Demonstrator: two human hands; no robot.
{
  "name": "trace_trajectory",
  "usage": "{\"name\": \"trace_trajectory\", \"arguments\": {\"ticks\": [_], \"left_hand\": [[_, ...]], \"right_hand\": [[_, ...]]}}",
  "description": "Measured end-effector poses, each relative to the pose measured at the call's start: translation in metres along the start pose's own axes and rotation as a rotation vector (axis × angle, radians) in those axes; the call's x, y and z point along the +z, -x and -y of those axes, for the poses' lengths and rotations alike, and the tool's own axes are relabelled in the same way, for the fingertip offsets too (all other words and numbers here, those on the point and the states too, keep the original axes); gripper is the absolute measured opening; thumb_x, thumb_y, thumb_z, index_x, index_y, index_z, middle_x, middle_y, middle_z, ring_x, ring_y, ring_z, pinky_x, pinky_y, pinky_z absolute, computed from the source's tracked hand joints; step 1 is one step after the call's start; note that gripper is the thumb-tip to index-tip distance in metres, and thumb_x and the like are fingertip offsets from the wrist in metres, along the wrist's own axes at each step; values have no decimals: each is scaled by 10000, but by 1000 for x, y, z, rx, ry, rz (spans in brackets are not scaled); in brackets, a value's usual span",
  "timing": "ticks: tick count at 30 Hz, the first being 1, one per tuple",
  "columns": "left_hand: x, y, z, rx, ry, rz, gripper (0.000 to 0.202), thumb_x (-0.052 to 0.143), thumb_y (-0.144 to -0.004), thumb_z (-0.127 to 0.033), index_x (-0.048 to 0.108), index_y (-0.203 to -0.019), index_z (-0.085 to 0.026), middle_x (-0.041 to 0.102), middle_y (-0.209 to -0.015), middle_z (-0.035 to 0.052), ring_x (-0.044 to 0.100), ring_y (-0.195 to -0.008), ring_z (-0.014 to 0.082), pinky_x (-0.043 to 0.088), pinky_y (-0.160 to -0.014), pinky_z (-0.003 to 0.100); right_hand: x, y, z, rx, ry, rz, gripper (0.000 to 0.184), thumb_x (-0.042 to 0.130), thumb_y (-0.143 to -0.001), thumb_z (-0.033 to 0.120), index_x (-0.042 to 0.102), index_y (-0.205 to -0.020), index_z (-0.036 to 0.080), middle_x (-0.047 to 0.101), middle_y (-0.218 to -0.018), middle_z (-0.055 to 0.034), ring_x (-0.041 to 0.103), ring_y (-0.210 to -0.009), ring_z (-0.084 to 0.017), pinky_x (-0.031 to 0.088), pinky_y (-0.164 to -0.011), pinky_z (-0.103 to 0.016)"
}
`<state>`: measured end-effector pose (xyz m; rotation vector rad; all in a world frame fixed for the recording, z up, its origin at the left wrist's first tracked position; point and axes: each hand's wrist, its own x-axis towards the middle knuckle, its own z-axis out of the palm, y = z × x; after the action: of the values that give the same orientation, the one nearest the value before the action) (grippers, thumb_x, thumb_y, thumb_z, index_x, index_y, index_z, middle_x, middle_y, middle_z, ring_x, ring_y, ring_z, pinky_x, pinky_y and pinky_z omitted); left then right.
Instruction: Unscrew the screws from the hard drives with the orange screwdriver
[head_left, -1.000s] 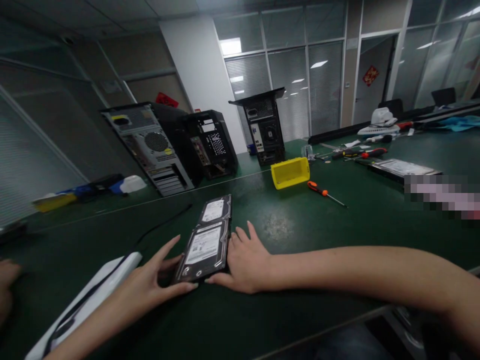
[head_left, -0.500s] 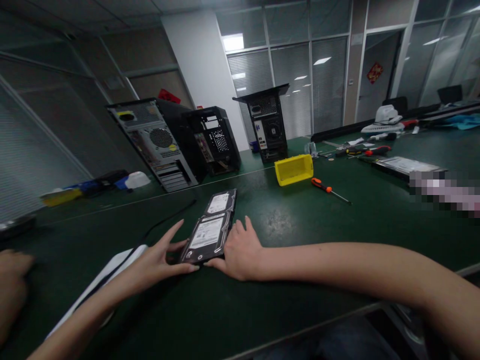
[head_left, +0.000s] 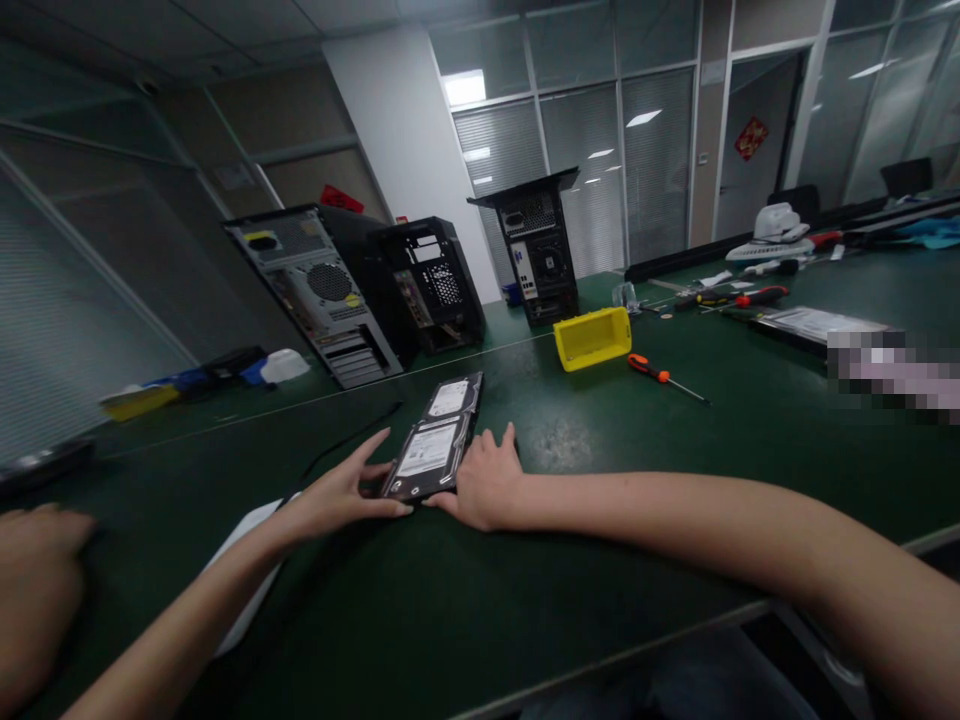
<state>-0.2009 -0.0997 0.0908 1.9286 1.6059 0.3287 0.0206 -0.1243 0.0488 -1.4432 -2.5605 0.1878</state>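
Two hard drives lie end to end on the green table, labels up. The near hard drive (head_left: 430, 452) is between my hands, its far end against the far hard drive (head_left: 451, 398). My left hand (head_left: 349, 490) grips its left side, with the thumb along the near edge and the fingers at the side. On the opposite side, my right hand (head_left: 487, 482) curls against the drive, its thumb near the front corner. The right fingertips are partly hidden behind that hand. A white flat object (head_left: 251, 590) with a black cable lies under my left forearm.
Another person's hand (head_left: 41, 590) rests at the far left. Beyond the drives stand computer cases (head_left: 330, 280), a yellow bin (head_left: 592, 340) and an orange-handled screwdriver (head_left: 667, 378). Another hard drive (head_left: 817, 325), partly blurred out, lies at the right, with tools (head_left: 739, 298) behind it.
Both hands and the two hard drives have shifted slightly forward and to the right, the drives still end to end. The camera view has turned a little.
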Motion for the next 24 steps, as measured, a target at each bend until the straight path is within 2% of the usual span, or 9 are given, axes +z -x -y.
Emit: {"name": "trace_trajectory", "arguments": {"ticks": [4,11,16,18,20,23,24], "left_hand": [[-2,-8,-3,-5,-20,23,1209,736,-613,-428,-34,-1511,-177,498,-1366,190,540,-1215,303,415,-1013,437],[3,-24,-2,20,8,-51,1148,750,-597,-425,104,-1507,-157,502,-1361,213,513,-1242,308,441,-988,416],[1,-31,-1,35,-9,-29,1112,726,-634,-430,95,-1511,-170,483,-1381,208,485,-1267,317,421,-1003,447],[-1,-33,0,26,-22,-37,1112,721,-638,-460,98,-1512,-167,480,-1383,208,485,-1264,329,401,-1018,471],[-1,-36,3,18,-13,-56,1128,725,-629,-481,100,-1514,-165,488,-1378,201,488,-1260,332,395,-1029,467],[1,-42,5,20,1,-100,1203,757,-572,-498,95,-1518,-159,498,-1371,198,495,-1248,352,421,-1021,444],[4,-44,4,29,-20,-122,1233,767,-550,-504,91,-1518,-151,482,-1384,203,480,-1259,360,412,-1032,444]], "right_hand": [[4,-8,-5,31,-4,-25,937,228,-861,698,424,-1368,-65,373,-1410,-315,264,-1344,-461,98,-1042,-718],[14,-21,-25,37,10,-147,925,203,-880,679,413,-1362,-82,388,-1400,-310,313,-1314,-440,114,-1063,-688],[13,-4,-47,-39,16,-253,874,184,-900,654,455,-1335,-54,452,-1366,-271,367,-1295,-382,163,-1101,-604],[8,11,-67,-76,57,-273,856,206,-904,644,465,-1326,-54,475,-1350,-261,370,-1297,-370,179,-1107,-580],[-2,28,-98,-49,97,-300,767,262,-917,600,503,-1304,-16,520,-1315,-232,405,-1275,-346,206,-1105,-552],[-27,55,-169,91,192,-368,568,359,-935,469,544,-1277,55,557,-1288,-177,464,-1225,-293,246,-1097,-493],[-37,63,-198,163,232,-403,545,372,-934,449,530,-1294,72,551,-1298,-167,458,-1233,-288,219,-1107,-498]]}}
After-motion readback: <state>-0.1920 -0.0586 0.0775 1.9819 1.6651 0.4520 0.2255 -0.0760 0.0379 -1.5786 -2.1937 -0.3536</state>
